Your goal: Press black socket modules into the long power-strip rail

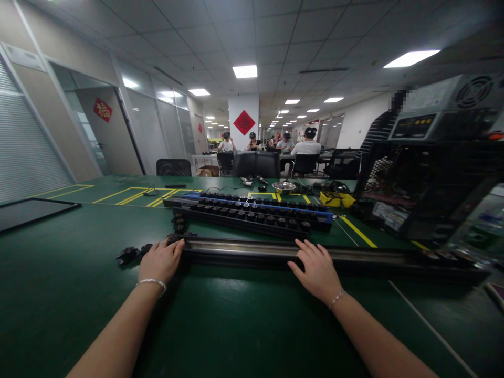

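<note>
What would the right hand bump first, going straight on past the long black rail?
The right hand is at the rail; past it, probably the nearest strip of black parts, though depth is unclear.

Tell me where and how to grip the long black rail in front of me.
Grip the long black rail by its long edges, from above, with the left hand near its left end and the right hand farther right: it lies flat, long and narrow, so two spread holds should steady it.
</note>
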Demonstrator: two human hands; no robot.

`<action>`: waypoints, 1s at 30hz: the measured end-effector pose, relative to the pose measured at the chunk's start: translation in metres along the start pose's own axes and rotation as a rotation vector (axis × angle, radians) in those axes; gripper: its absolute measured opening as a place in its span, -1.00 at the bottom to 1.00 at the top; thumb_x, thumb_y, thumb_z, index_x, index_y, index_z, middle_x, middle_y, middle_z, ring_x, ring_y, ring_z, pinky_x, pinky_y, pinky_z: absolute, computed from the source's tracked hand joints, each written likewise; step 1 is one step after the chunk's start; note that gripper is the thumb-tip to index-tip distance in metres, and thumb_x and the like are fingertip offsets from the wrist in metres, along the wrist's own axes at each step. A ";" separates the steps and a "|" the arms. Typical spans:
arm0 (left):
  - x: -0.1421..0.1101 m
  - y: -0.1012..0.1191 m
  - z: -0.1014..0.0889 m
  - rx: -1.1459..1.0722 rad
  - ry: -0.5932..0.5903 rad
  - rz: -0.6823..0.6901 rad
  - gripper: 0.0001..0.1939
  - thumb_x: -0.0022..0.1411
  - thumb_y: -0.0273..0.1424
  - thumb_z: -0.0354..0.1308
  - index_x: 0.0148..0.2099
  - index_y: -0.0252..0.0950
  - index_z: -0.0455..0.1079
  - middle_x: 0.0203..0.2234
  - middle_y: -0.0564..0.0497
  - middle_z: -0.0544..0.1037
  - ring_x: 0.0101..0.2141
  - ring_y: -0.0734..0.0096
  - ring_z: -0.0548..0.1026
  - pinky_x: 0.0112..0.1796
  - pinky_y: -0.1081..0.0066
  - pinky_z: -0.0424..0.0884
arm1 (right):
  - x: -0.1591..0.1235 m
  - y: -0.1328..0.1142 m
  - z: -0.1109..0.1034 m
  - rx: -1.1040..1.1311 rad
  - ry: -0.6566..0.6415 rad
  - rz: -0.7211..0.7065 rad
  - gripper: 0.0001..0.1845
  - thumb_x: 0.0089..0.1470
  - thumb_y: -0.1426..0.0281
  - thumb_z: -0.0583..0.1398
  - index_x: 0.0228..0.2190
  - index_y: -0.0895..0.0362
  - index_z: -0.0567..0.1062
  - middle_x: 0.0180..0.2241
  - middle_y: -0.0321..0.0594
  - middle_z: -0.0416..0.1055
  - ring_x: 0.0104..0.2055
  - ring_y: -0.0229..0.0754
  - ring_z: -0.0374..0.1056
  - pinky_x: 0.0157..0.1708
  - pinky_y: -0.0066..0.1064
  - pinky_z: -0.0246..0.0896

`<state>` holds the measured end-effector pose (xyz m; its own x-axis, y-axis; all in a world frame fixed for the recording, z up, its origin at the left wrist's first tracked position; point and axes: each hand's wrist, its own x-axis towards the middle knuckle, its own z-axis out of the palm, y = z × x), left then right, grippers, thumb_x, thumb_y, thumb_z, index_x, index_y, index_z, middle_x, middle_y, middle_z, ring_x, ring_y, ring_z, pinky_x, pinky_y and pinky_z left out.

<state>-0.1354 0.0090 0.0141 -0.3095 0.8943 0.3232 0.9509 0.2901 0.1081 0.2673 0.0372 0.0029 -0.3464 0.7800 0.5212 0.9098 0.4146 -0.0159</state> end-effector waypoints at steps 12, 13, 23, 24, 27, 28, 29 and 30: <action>0.001 -0.003 0.000 -0.131 -0.055 -0.084 -0.43 0.28 -0.15 -0.36 0.14 -0.18 0.30 0.06 -0.08 0.38 0.15 0.15 0.20 0.09 0.19 0.18 | 0.000 -0.001 -0.001 0.001 -0.013 0.004 -0.65 0.11 0.16 0.02 -0.40 0.12 0.47 0.08 -0.11 0.30 0.14 0.02 0.14 0.11 -0.02 -0.06; 0.001 -0.003 0.001 -0.140 -0.056 -0.093 -0.43 0.28 -0.15 -0.36 0.14 -0.19 0.29 0.07 -0.09 0.37 0.15 0.15 0.20 0.10 0.20 0.16 | 0.000 -0.001 -0.001 -0.003 -0.016 0.006 -0.65 0.11 0.16 0.02 -0.40 0.13 0.47 0.08 -0.11 0.30 0.14 0.02 0.14 0.11 -0.02 -0.06; 0.005 -0.015 0.015 -0.220 0.044 -0.109 -0.39 0.28 -0.17 -0.39 0.14 -0.29 0.30 0.08 -0.17 0.30 0.10 0.17 0.26 0.12 0.26 0.12 | 0.000 -0.001 0.000 -0.021 0.004 -0.002 -0.69 0.10 0.19 0.04 -0.40 0.12 0.47 0.07 -0.12 0.31 0.14 0.02 0.15 0.10 -0.03 -0.04; 0.006 -0.016 0.015 -0.228 0.047 -0.117 -0.39 0.28 -0.17 -0.39 0.14 -0.29 0.29 0.09 -0.16 0.30 0.11 0.18 0.24 0.13 0.27 0.11 | 0.000 -0.001 0.000 -0.021 0.006 -0.002 -0.69 0.10 0.20 0.04 -0.40 0.12 0.47 0.08 -0.12 0.30 0.14 0.02 0.16 0.09 -0.03 -0.04; 0.007 -0.019 0.016 -0.249 0.030 -0.172 -0.38 0.28 -0.15 -0.41 0.15 -0.27 0.28 0.11 -0.14 0.28 0.16 0.16 0.16 0.14 0.25 0.09 | -0.001 -0.001 0.000 -0.018 0.008 -0.007 -0.70 0.10 0.20 0.04 -0.41 0.12 0.46 0.08 -0.11 0.30 0.13 0.03 0.16 0.09 -0.02 -0.03; 0.008 -0.020 0.016 -0.253 0.019 -0.193 -0.37 0.28 -0.15 -0.43 0.16 -0.26 0.27 0.12 -0.13 0.27 0.17 0.16 0.15 0.13 0.24 0.10 | -0.001 -0.001 0.000 -0.018 0.007 -0.008 -0.70 0.10 0.20 0.04 -0.41 0.12 0.46 0.08 -0.11 0.30 0.14 0.03 0.16 0.09 -0.02 -0.03; 0.009 -0.022 0.017 -0.252 0.010 -0.211 -0.37 0.28 -0.15 -0.45 0.16 -0.24 0.27 0.13 -0.12 0.27 0.17 0.15 0.15 0.12 0.22 0.13 | -0.001 -0.001 0.000 -0.020 0.004 -0.008 -0.70 0.10 0.20 0.03 -0.41 0.12 0.46 0.08 -0.11 0.30 0.14 0.03 0.15 0.09 -0.02 -0.03; 0.010 -0.024 0.017 -0.235 0.007 -0.215 -0.36 0.28 -0.15 -0.47 0.16 -0.23 0.26 0.13 -0.12 0.28 0.16 0.14 0.18 0.09 0.20 0.17 | -0.001 -0.001 0.000 -0.023 0.000 -0.009 -0.69 0.11 0.20 0.03 -0.40 0.12 0.46 0.08 -0.11 0.30 0.14 0.03 0.15 0.09 -0.02 -0.04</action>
<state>-0.1610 0.0166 -0.0015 -0.5041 0.8184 0.2759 0.8373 0.3846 0.3887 0.2670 0.0363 0.0027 -0.3543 0.7765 0.5211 0.9117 0.4107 0.0079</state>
